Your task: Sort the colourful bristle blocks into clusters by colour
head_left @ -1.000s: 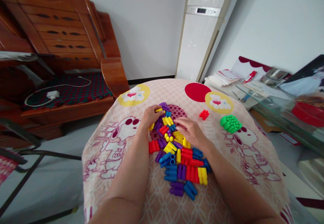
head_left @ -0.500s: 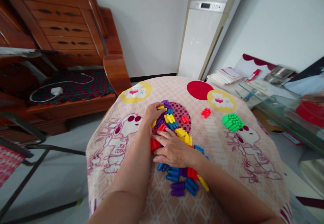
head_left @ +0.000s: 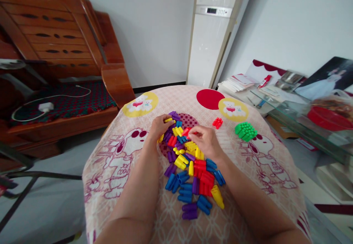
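Note:
A loose pile of small bullet-shaped plastic pieces (head_left: 181,162) in blue, yellow, purple and red lies on the tablecloth, many joined side by side in pairs. At the pile's far left edge is my left hand (head_left: 159,128), its fingers bent together over a yellow piece (head_left: 167,120) with purple pieces (head_left: 174,115) just beyond. My right hand (head_left: 207,141) hovers over the far right part of the pile, thumb and fingers pinched on a red piece (head_left: 186,132). The fingers partly cover that red piece.
Farther right on the round table (head_left: 176,222) stand a small red cluster (head_left: 217,123) and a larger bright green cluster (head_left: 245,131) of similar pieces. A glass shelf (head_left: 298,126) holding a red basin (head_left: 331,118) borders the right side. A wooden bench (head_left: 60,49) is at the left.
My right hand has lifted off the middle of the pile and moved away from me, uncovering yellow, purple and blue pieces. My left hand stays at the far left edge. The view has turned slightly right.

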Motion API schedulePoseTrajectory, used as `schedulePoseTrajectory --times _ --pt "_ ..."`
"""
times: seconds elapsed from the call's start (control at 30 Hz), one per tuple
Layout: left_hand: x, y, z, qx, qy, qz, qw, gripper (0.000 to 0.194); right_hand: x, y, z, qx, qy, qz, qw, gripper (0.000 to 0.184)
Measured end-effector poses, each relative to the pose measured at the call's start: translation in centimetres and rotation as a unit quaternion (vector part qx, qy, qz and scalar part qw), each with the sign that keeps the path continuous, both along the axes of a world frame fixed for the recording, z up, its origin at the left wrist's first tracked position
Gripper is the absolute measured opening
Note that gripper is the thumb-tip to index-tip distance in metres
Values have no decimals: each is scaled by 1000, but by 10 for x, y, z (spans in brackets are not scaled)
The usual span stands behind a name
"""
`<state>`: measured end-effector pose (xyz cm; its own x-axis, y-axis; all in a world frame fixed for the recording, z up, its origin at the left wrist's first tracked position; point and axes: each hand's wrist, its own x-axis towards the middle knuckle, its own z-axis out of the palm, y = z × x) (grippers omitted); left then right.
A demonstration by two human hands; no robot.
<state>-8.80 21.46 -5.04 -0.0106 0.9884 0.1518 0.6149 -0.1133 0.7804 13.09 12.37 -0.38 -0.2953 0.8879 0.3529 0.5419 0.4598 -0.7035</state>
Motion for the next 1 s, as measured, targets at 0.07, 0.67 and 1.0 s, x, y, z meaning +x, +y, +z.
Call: schedulePoseTrajectory --times 0.07,0.67,1.0 --pt "0 1 0 -1 7 2 1000 38 19 13 -3 -17 -55 -110 992 11" --pt "1 -2 6 -6 41 17 999 38 65 13 24 -46 -473 -72 877 23" --pt "-1 0 4 2 35 8 999 37 91 21 29 -107 -470 -107 869 10"
